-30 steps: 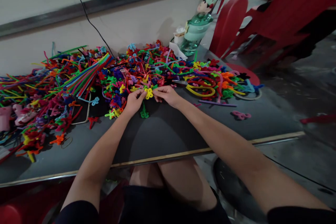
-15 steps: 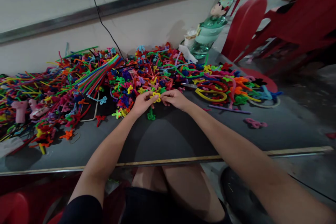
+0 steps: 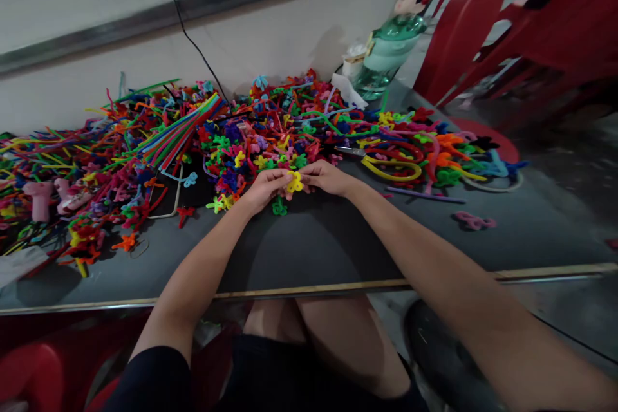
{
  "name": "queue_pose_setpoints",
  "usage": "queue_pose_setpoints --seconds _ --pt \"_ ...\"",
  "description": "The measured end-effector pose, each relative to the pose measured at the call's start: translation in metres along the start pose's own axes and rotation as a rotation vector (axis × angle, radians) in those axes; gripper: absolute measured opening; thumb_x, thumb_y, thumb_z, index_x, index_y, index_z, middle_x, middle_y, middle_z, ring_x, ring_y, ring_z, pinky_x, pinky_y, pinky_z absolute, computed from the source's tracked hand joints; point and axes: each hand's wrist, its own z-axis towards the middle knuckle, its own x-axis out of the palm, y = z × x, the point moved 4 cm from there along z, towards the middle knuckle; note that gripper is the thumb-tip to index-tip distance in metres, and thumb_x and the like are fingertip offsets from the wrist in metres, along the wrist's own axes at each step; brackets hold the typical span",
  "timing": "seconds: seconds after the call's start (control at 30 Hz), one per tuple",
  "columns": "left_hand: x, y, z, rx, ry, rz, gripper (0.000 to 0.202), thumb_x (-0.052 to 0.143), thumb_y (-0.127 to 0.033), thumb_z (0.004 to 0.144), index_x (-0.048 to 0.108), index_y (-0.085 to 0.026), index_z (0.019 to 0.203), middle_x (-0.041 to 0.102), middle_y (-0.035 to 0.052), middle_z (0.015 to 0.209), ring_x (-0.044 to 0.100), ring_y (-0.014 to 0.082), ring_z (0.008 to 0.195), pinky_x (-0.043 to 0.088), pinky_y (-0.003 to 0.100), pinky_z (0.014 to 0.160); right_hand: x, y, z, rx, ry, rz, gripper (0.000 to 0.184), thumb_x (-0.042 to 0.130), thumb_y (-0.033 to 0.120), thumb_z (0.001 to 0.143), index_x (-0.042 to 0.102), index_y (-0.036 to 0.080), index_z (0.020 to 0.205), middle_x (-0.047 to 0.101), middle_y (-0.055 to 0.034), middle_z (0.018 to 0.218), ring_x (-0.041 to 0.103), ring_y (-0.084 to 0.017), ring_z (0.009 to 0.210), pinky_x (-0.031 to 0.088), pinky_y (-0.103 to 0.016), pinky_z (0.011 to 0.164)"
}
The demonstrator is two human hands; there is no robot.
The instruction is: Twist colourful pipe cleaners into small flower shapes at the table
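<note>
A yellow pipe-cleaner flower [image 3: 295, 182] with looped petals is held between both hands, over the near edge of the pile. My left hand [image 3: 267, 189] pinches it from the left side. From the right, my right hand [image 3: 328, 178] has its thumb and fingers closed on the flower's edge. Just below my left fingers lies a green pipe-cleaner flower [image 3: 279, 206] on the dark table [image 3: 309, 251]. Behind the hands spreads a big heap of coloured pipe-cleaner pieces [image 3: 261, 135]. My fingers partly hide the yellow flower.
Scissors [image 3: 350, 150] lie right of the hands, near yellow pipe-cleaner loops [image 3: 393, 174]. A bundle of straight pipe cleaners [image 3: 186, 132] rests on the heap. A green bottle with a figure top [image 3: 391, 51] stands by the wall. Red chairs [image 3: 461, 35] are at right. A pink piece [image 3: 474, 221] lies apart.
The yellow flower has turned to face the camera more and shows more fully between the fingers. Both hands keep hold of it. The whole view has shifted slightly.
</note>
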Motion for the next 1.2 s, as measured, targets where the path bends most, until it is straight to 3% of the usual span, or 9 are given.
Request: queue_pose_setpoints --seconds 0.2,0.43,0.7,0.93,1.0,1.1,1.2 --pt "0.001 -0.003 0.000 -0.023 0.018 -0.072 0.037 0.064 -0.046 0.077 0.067 -0.012 0.092 0.072 0.0097 0.080 0.060 0.0112 0.057 0.041 0.023 0.053 0.000 -0.002 0.002 0.009 -0.116 0.048 0.049 0.068 0.065 0.070 0.064 0.016 0.070 0.053 0.0030 0.050 0.047 -0.008 0.044 0.035 -0.021 0.042" --pt "0.004 -0.005 -0.001 -0.114 0.057 -0.107 0.043 0.051 -0.050 0.084 0.069 -0.012 0.095 0.072 0.0131 0.085 0.066 0.0190 0.074 0.047 0.029 0.063 0.001 -0.003 0.002 0.020 -0.121 0.071 0.045 0.069 0.062 0.071 0.063 0.017 0.069 0.054 0.0029 0.051 0.047 -0.007 0.044 0.035 -0.020 0.040" --pt "0.007 -0.007 -0.002 -0.090 0.081 -0.100 0.037 0.061 -0.045 0.080 0.071 -0.012 0.094 0.074 0.0143 0.088 0.067 0.0194 0.075 0.049 0.030 0.067 -0.001 -0.006 0.003 0.025 -0.116 0.078 0.040 0.071 0.056 0.071 0.071 0.016 0.077 0.057 0.0025 0.053 0.048 -0.008 0.046 0.035 -0.020 0.042" --pt "0.008 0.001 -0.004 -0.216 0.258 -0.071 0.064 0.043 -0.070 0.081 0.071 -0.013 0.078 0.074 0.0183 0.086 0.069 0.0220 0.072 0.047 0.029 0.058 0.001 -0.006 0.003 -0.029 -0.021 -0.132 0.031 0.063 0.046 0.079 0.076 0.018 0.086 0.069 -0.0013 0.068 0.055 -0.010 0.057 0.042 -0.022 0.054" --pt "0.008 0.001 -0.005 -0.229 0.291 -0.035 0.066 0.041 -0.072 0.081 0.071 -0.013 0.075 0.074 0.0195 0.088 0.069 0.0225 0.070 0.046 0.030 0.057 0.003 -0.004 0.003 -0.068 -0.060 -0.209 0.030 0.060 0.042 0.081 0.076 0.018 0.087 0.072 -0.0028 0.075 0.059 -0.012 0.063 0.044 -0.023 0.058" --pt "0.012 -0.003 -0.006 -0.209 0.307 -0.027 0.069 0.036 -0.072 0.082 0.073 -0.013 0.084 0.073 0.0202 0.095 0.069 0.0237 0.073 0.047 0.032 0.061 0.006 -0.001 0.001 -0.137 -0.142 -0.293 0.023 0.059 0.032 0.078 0.076 0.018 0.087 0.074 -0.0040 0.083 0.065 -0.016 0.074 0.047 -0.026 0.066" --pt "0.015 -0.010 -0.002 -0.081 0.189 -0.049 0.067 0.033 -0.067 0.087 0.071 -0.014 0.102 0.071 0.0186 0.105 0.069 0.0256 0.087 0.048 0.034 0.067 0.002 0.000 0.000 -0.168 -0.306 -0.285 0.027 0.059 0.024 0.074 0.073 0.017 0.097 0.072 -0.0053 0.087 0.065 -0.018 0.079 0.050 -0.029 0.070"
